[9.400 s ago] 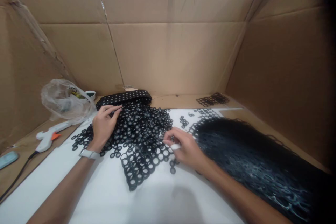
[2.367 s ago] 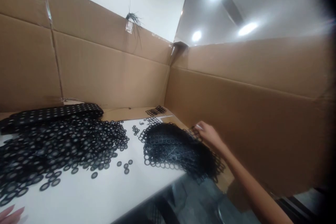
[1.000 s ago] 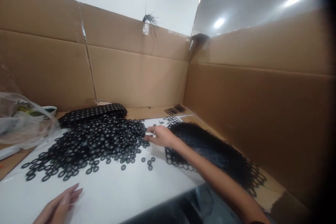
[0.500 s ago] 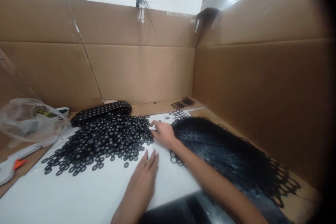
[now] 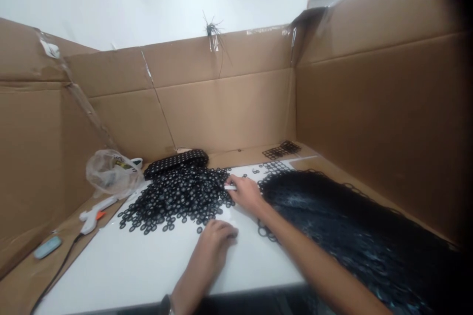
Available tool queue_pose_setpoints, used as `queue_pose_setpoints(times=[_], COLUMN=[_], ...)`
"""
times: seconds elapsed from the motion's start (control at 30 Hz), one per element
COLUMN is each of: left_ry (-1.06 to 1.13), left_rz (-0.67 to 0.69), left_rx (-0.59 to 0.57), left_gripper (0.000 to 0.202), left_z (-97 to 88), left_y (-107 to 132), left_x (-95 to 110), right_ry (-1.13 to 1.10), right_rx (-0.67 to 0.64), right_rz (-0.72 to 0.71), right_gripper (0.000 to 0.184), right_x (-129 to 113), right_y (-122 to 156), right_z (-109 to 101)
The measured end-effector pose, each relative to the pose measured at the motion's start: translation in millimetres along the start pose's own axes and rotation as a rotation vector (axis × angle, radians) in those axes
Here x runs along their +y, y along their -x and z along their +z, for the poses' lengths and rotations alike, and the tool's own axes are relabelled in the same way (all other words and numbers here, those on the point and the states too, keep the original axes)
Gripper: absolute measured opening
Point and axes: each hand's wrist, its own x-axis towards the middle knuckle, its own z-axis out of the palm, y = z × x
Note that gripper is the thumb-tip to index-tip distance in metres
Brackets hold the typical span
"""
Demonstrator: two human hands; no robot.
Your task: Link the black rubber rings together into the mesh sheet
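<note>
the person's right hand (image 5: 247, 193) lies at the near right edge of a heap of loose flat black rubber rings (image 5: 177, 196), its fingers curled and pinched on a small white stick-like tool (image 5: 230, 187) whose tip points into the heap. the left hand (image 5: 215, 239) rests on the white tabletop (image 5: 121, 266) just short of the heap, fingers bent under and holding nothing that i can see. to my eye, picking at these rings goes best if the left hand steadies the stray ones near it while the tool tip hooks a single ring from the edge, rather than digging into the middle where they overlap and would drag neighbours along. the rings are thin, matt and all about alike, piled thickest toward the back and thinning to scattered singles at the front. behind them lies a folded black strip with pale dots (image 5: 176, 159). to the right spreads a big black mesh sheet of joined rings (image 5: 347, 226), just beside the right wrist. at the left sit a white glue gun with an orange trigger (image 5: 95, 210) and a crumpled clear plastic bag (image 5: 109, 173), all walled in by brown cardboard panels (image 5: 229, 108).
</note>
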Motion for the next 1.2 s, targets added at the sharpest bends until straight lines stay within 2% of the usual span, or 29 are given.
queue_pose_setpoints(times=[0.2,0.4,0.7,0.8,0.87,0.93,1.03,1.13,1.2], left_ry=[0.163,0.258,0.254,0.298,0.319,0.316,0.301,0.226,0.163], left_rz=[-0.223,-0.276,-0.302,-0.322,-0.329,-0.333,-0.356,-0.395,-0.411], left_rx=[-0.092,-0.162,-0.068,-0.038,-0.012,0.03,0.133,0.338,0.462], left_gripper=[0.023,0.015,0.005,0.007,0.008,0.012,0.028,0.043,0.05], left_z=[-23.0,-28.6,-25.7,-25.2,-30.4,-44.5,-85.0,-134.1,-157.6], left_y=[-19.9,-30.7,-16.1,-14.5,-16.7,-22.3,-36.3,-53.2,-62.7], left_x=[12.1,7.1,17.8,10.8,-1.9,-20.6,-57.0,-96.0,-118.7], right_ry=[-0.028,-0.05,-0.077,-0.088,-0.095,-0.1,-0.1,-0.102,-0.108], right_rx=[-0.008,-0.028,-0.047,-0.043,-0.04,-0.042,-0.05,-0.057,-0.059], right_rz=[-0.008,-0.01,-0.015,-0.008,-0.005,-0.001,0.01,0.021,0.026], right_gripper=[0.026,0.023,0.025,0.024,0.024,0.023,0.024,0.026,0.027], right_x=[5.8,8.0,9.2,10.3,11.3,11.9,11.8,10.9,10.2], right_y=[-2.7,-3.6,-4.0,-4.4,-4.7,-4.9,-4.9,-4.5,-4.1], right_z=[0.8,0.8,0.9,1.8,2.8,3.7,4.3,4.1,3.5])
